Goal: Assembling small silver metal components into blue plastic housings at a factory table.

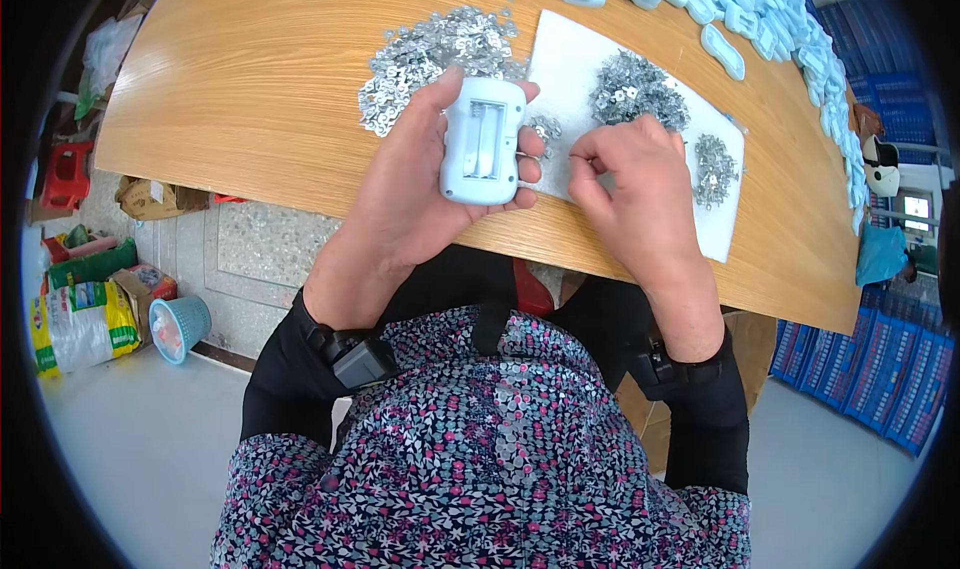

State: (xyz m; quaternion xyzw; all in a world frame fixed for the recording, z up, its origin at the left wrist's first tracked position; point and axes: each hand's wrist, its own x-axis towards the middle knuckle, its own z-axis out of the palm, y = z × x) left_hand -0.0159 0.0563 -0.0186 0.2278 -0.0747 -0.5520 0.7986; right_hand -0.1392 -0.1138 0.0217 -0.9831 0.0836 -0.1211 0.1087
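Observation:
My left hand [395, 189] is wrapped round a light blue plastic casing [482, 141] with an open, rectangular battery compartment facing up. To its right, my right hand [640, 184] is closed in a pinch above a white foam sheet [565, 54]. Whatever its thumb and forefinger hold, if anything, is too small to make out. A heap of small metal parts [635, 91] lies on the foam just beyond the right hand. Another pile of thin metal parts [714, 171] is to its right, and a little cluster of metal pieces [544, 131] sits between my hands.
Flat silvery metal pieces [440, 54] are heaped on the wooden table [250, 89] beyond my left hand. Many light blue casings [740, 9] line the far right edge. Blue racks [870, 369] stand at right; a blue waste basket [180, 327] is on the floor at left.

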